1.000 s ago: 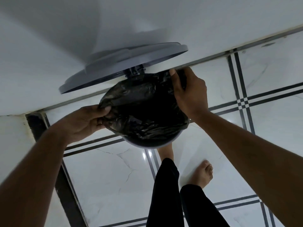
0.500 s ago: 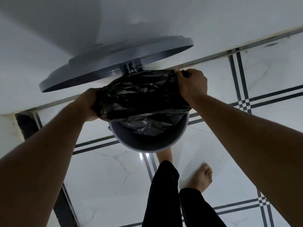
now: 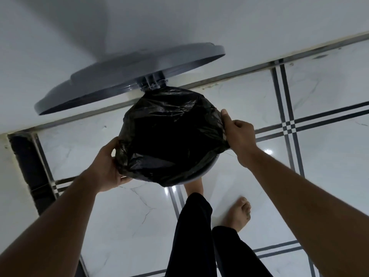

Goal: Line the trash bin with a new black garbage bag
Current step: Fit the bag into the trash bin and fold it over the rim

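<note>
A black garbage bag is spread over the mouth of a round grey trash bin, of which only a thin strip of rim shows at the lower right. The bin's grey lid stands open against the wall behind it, hinged at the back. My left hand grips the bag's edge on the bin's left side, fingers curled under the rim. My right hand pinches the bag's edge on the right side, thumb on top.
The bin stands on a glossy white tiled floor with dark lines, close to a white wall. My bare feet and black trouser legs are just in front of the bin. A dark gap runs along the left.
Both hands have slid from the back of the rim forward along its sides, drawing the bag down over the near edge. The bag now covers nearly the whole rim.
</note>
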Available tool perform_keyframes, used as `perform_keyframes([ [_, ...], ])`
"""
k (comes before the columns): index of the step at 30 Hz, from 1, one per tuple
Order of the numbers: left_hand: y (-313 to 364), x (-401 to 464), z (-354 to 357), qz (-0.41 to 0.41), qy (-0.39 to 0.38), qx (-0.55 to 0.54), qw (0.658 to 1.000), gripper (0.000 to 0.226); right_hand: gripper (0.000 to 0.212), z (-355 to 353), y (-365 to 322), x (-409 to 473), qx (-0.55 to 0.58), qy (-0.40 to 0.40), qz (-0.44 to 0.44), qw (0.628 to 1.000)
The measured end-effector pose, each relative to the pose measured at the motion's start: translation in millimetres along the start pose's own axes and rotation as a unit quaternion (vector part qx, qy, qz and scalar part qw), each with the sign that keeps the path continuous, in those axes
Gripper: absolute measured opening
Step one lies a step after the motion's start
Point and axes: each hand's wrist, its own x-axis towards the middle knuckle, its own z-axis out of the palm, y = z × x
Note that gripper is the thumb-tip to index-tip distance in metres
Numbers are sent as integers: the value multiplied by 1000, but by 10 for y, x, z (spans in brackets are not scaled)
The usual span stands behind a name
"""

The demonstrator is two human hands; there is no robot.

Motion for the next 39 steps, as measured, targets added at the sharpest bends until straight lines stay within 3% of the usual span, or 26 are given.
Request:
perform_keyframes([
  [7,-354,-113,82,38,-51,-197,978,46,69,-78,198,-185,51,-23,15,998],
  [12,-584,-98,23,59,-76,-241,966,35,41,-144,291,-364,102,-57,21,993],
  [15,-713,-71,68,63,-60,-206,975,37,28,-148,397,-473,92,-59,27,994],
  [20,-964,-72,223,66,-28,-130,989,23,20,-140,468,-628,87,-72,52,992],
  [26,-1297,104,435,31,57,38,997,12,7,-199,463,-631,101,-83,76,988],
  [28,-1332,165,478,35,80,17,996,12,8,-227,514,-612,96,-87,100,986],
  [31,-1318,242,566,33,133,72,988,10,11,-237,587,-543,31,-93,94,991],
  [35,-1341,351,637,3,174,217,960,33,24,-201,621,-370,-144,-101,52,983],
  [37,-1285,400,562,-7,191,182,964,34,28,-184,619,-262,-192,-88,52,976],
  [39,-1153,396,467,-19,171,45,984,23,21,-155,592,-182,-108,-88,88,986],
])
